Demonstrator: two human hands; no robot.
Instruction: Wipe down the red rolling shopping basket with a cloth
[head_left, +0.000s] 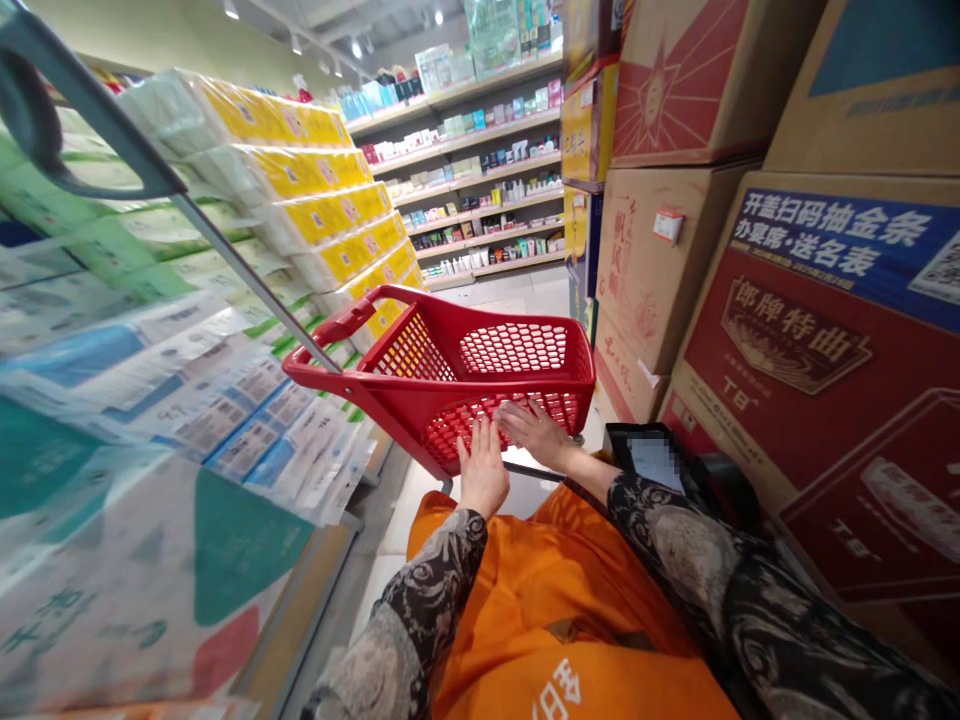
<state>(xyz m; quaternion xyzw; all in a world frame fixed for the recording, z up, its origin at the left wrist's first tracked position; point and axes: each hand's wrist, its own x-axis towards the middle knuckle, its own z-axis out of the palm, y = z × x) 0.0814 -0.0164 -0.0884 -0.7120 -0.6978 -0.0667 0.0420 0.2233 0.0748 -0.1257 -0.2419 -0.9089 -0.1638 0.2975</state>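
A red plastic shopping basket on wheels point(517, 350) stands in the aisle just ahead of me, with a long grey pull handle point(247, 270) slanting up to the left. My left hand point(482, 470) is in front of the basket's near side, fingers stretched out and pointing up. To its right, my right hand point(536, 432) lies flat, fingers extended, by the perforated side wall. Both palms face the basket and hold nothing. Whether the fingertips press on the wall or hover just off it is hard to tell.
Stacked cardboard cartons point(810, 380) rise close on my right, with a dark box point(645, 450) at their foot. Packs of tissue point(300, 210) are piled along the left. Shelves of small boxes and bottles point(480, 170) cross the far end of the aisle.
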